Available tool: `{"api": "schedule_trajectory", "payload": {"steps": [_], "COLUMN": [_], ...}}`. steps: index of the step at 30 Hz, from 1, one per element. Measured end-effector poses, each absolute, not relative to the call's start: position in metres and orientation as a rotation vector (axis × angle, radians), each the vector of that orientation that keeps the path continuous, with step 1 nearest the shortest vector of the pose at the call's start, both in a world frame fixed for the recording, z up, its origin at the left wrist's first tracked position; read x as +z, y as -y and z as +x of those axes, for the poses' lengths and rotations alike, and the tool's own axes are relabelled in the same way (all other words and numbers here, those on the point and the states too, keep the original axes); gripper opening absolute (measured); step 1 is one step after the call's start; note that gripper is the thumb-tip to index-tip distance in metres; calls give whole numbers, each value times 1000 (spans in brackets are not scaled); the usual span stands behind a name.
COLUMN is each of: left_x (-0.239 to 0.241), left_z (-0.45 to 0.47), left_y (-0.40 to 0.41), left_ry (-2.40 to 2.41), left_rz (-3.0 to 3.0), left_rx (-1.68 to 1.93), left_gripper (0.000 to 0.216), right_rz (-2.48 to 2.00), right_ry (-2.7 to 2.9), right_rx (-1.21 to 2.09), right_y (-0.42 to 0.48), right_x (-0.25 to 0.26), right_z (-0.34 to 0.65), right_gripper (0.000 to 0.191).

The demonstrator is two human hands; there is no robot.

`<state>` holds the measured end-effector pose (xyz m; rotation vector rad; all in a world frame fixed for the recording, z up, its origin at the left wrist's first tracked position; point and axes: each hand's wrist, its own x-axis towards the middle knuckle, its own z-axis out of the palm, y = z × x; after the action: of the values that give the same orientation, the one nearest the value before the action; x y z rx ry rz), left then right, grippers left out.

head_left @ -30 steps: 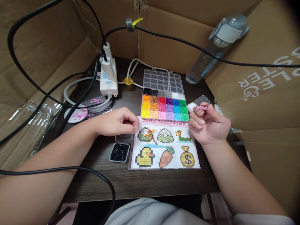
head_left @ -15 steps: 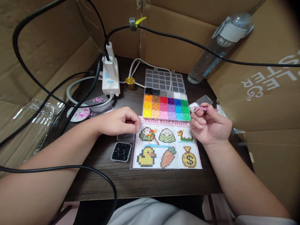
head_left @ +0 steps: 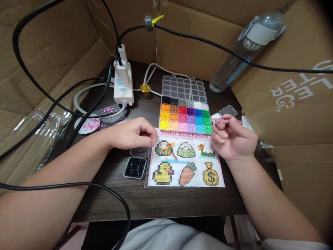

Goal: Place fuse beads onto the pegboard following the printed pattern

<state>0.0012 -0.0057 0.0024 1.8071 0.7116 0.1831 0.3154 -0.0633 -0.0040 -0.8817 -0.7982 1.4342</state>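
Observation:
In my right hand [head_left: 234,142], fingers curled, I hold pink tweezers [head_left: 231,121] whose tip points left, above the right edge of the bead box. My left hand [head_left: 136,133] is closed, thumb against the curled fingers, at the upper left corner of the pattern sheet [head_left: 196,184]; what it pinches, if anything, is hidden. On the sheet are a duck, a carrot, a dragon and a money bag, and a clear pegboard [head_left: 154,186] covers its left part. Some coloured beads [head_left: 169,150] appear at the upper left picture. Behind stands the sorted bead box [head_left: 186,131] with its lid open.
A small case of black beads [head_left: 134,167] sits left of the sheet. Farther left are a white dish [head_left: 79,127] with pink beads and a power strip [head_left: 123,93]. Cables cross the view. A bottle [head_left: 234,64] stands at back right; cardboard walls [head_left: 187,45] surround the table.
The view has shifted slightly. The tweezers in my right hand have turned a little and show more clearly. My left hand stays nearly still.

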Motion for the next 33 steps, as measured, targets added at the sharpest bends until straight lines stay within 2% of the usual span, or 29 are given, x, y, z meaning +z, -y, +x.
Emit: {"api": "schedule_trajectory", "payload": {"steps": [33], "left_x": [3], "left_z": [2], "left_y": [5], "left_ry": [-705], "left_rz": [1838], "left_rx": [179], "left_gripper": [23], "right_rz": [-880], "right_ry": [787], "right_rx": [1435], "right_y": [59], "right_x": [-9], "right_z": [318], "right_gripper": [17]}}
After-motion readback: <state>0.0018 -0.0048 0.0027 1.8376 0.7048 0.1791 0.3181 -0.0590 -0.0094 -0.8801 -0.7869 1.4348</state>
